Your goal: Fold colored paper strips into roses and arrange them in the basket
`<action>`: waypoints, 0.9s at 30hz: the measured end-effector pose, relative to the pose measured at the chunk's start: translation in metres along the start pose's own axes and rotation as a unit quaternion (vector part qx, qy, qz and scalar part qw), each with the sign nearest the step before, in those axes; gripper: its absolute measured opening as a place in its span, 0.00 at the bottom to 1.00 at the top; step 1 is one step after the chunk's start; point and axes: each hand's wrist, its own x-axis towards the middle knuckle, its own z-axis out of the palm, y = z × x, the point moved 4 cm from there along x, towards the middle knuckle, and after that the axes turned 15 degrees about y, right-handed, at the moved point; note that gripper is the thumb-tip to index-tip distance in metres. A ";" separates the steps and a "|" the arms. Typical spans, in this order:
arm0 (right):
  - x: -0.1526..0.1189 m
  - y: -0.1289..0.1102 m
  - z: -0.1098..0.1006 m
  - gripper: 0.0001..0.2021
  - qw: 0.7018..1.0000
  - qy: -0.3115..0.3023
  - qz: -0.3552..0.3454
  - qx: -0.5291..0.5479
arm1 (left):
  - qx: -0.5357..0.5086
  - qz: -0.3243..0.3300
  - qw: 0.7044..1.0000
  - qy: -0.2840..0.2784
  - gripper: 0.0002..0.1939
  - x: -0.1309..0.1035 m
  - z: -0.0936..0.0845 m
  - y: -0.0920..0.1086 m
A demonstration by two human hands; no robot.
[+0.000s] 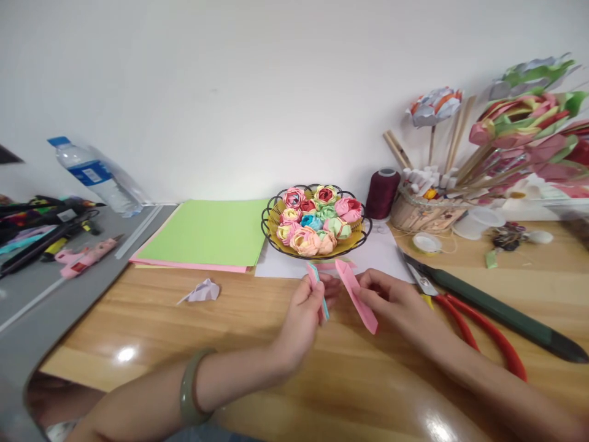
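Observation:
Between the thumb and fingers of my left hand (304,313) is a folded paper strip (318,288), pink with a blue edge. My right hand (391,294) pinches a folded pink paper strip (356,298), held at a slant and apart from the first. Just beyond both hands, another pink paper piece (338,266) lies on white paper (276,267). Behind that stands a black-rimmed basket (317,255) of coloured paper flowers (313,222). A green bracelet (189,390) circles my left forearm.
Green paper sheets (207,230) are stacked at left, near a crumpled lilac paper (205,290). Red-handled scissors (464,313) and a dark green tool (501,307) lie at right. Farther back are a thread spool (383,193), a water bottle (94,175) and a pink glue gun (89,256).

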 end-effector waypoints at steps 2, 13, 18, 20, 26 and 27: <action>0.000 0.003 -0.001 0.13 1.000 0.004 -0.002 -0.021 | 0.018 0.042 0.999 0.005 0.13 0.000 -0.002 0.001; -0.004 0.011 0.011 0.10 0.998 -0.058 -0.007 -0.023 | 0.088 0.022 0.996 0.011 0.10 0.000 0.000 0.003; -0.006 0.010 0.011 0.11 0.999 -0.028 -0.030 -0.035 | 0.065 0.010 0.997 -0.031 0.11 0.000 0.003 0.003; -0.006 0.009 0.009 0.11 0.998 -0.004 -0.045 -0.047 | 0.051 0.011 0.998 -0.036 0.13 0.000 0.003 0.001; -0.004 0.008 0.004 0.11 0.995 0.027 -0.064 -0.075 | 0.048 0.011 0.997 -0.058 0.13 0.000 0.003 -0.002; -0.005 0.008 0.004 0.11 0.994 0.030 -0.068 -0.082 | 0.049 0.013 0.997 -0.057 0.13 0.000 0.003 -0.001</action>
